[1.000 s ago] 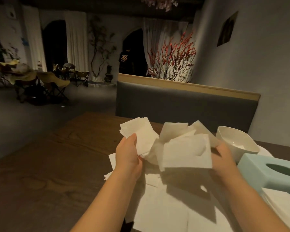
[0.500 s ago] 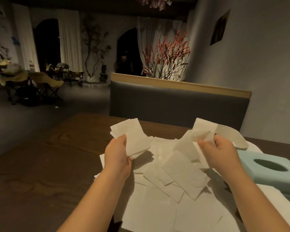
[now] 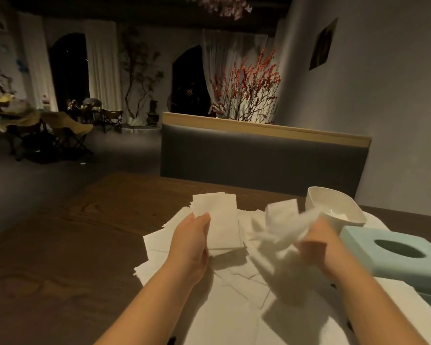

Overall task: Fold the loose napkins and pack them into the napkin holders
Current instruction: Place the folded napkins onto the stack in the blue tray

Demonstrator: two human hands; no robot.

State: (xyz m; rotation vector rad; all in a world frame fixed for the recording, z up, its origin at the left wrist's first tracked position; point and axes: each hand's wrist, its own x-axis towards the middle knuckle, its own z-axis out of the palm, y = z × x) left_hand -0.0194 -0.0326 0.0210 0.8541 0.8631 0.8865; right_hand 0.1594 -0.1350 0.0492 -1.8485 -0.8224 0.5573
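Several loose white napkins lie spread over the wooden table in front of me. My left hand grips a small stack of folded napkins, held upright above the pile. My right hand clutches a bunch of loose napkins, blurred by motion. A pale blue napkin holder with an oval slot on top sits at the right, close to my right hand. Behind it stands a white bowl-shaped holder.
A grey upholstered bench back with a wooden top rail stands beyond the table's far edge. A grey wall closes the right side. Folding chairs and plants stand far off at the left.
My left hand has drawn its folded stack closer to the middle. My right hand has dropped lower with its napkins, now bunched and blurred, uncovering the white bowl behind.
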